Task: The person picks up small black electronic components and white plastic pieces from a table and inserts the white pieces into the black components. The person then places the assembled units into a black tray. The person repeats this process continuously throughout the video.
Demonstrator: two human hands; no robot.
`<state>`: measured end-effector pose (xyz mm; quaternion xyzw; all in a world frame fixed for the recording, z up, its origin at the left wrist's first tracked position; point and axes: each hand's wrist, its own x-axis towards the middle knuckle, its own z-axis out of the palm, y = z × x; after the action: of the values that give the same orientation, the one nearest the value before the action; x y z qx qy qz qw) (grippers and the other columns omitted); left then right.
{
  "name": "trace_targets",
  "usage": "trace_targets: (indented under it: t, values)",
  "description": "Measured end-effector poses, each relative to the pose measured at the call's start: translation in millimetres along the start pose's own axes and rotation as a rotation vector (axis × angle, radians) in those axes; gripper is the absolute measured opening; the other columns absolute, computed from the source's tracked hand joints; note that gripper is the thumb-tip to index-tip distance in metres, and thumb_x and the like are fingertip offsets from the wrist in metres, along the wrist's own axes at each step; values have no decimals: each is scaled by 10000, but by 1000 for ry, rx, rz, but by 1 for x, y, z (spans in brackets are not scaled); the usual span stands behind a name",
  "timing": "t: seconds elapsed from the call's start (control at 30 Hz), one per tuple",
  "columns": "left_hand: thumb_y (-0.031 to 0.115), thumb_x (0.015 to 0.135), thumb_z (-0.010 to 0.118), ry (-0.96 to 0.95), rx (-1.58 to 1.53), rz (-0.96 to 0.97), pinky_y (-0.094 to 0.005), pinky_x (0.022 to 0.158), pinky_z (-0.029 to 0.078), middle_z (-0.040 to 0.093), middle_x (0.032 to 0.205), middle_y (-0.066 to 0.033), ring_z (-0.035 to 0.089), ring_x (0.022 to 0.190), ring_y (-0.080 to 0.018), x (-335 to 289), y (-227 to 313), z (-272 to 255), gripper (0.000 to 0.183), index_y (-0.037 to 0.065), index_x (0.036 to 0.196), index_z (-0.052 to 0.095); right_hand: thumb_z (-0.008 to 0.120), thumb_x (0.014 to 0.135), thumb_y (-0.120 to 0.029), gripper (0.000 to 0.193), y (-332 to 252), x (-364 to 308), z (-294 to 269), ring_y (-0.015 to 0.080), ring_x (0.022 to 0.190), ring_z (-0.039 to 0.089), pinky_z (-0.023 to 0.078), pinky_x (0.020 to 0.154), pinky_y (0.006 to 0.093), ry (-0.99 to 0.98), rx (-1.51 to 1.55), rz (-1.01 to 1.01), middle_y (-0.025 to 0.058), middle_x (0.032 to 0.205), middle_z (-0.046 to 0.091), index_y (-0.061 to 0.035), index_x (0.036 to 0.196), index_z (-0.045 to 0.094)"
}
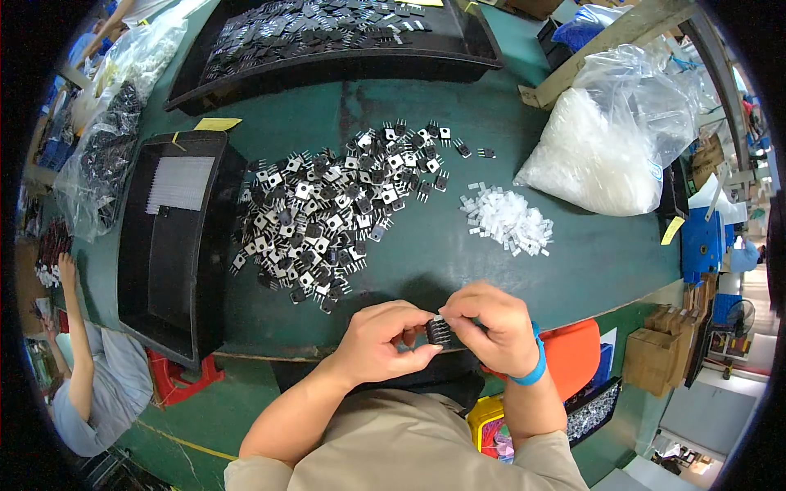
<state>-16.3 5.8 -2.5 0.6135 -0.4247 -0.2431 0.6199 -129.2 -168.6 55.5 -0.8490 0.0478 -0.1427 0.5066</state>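
Observation:
In front of my body, at the near edge of the green table, my left hand (383, 342) is closed around a small row of black transistors (440, 332), their metal legs showing side by side. My right hand (494, 324) meets it from the right, thumb and forefinger pinched at the row's upper end. A tiny white piece (439, 317) shows at those fingertips. Beyond the hands lies a wide heap of loose transistors (327, 209), black bodies with silvery backs and legs. To its right is a small pile of white plastic pieces (508, 219).
A black tray (214, 254) with a white ribbed stack inside stands at the left. Another black tray (360, 67), full of black parts, stands at the back. A clear bag of white pieces (594, 151) rests at the right. A co-worker's arm (78, 327) reaches in at far left.

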Motion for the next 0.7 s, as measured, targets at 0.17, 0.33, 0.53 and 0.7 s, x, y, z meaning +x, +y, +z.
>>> trace_targets:
  t: [0.17, 0.33, 0.53, 0.7]
  values:
    - [82, 689, 860, 0, 21, 3, -214, 485, 456, 666, 763, -33, 584, 580, -74, 0, 0, 0, 357, 32, 1012, 717, 668, 813, 85, 203, -2, -1, -4, 275, 838, 678, 545, 711, 341, -66, -28, -7, 126, 934, 685, 7, 998, 695]
    - [90, 701, 857, -9, 13, -43, -245, 519, 484, 659, 779, -43, 587, 597, -104, 0, 3, 0, 350, 30, 1017, 717, 619, 792, 102, 253, -6, -5, -3, 274, 808, 677, 541, 707, 338, 67, -26, 106, 142, 924, 681, 12, 1012, 707]
    - [82, 694, 855, -4, 6, -33, -230, 518, 480, 674, 787, -41, 592, 599, -88, 0, 1, 1, 353, 33, 1019, 726, 600, 797, 100, 242, -1, -8, -5, 268, 784, 667, 534, 704, 341, -7, 19, 73, 152, 913, 683, 14, 995, 709]
    - [79, 683, 859, 0, 7, -9, -214, 512, 469, 685, 791, -42, 598, 599, -76, -1, -1, 1, 357, 30, 1011, 727, 614, 814, 83, 225, 3, -10, -9, 265, 792, 656, 525, 710, 336, -48, 58, 126, 144, 924, 680, 2, 1001, 708]
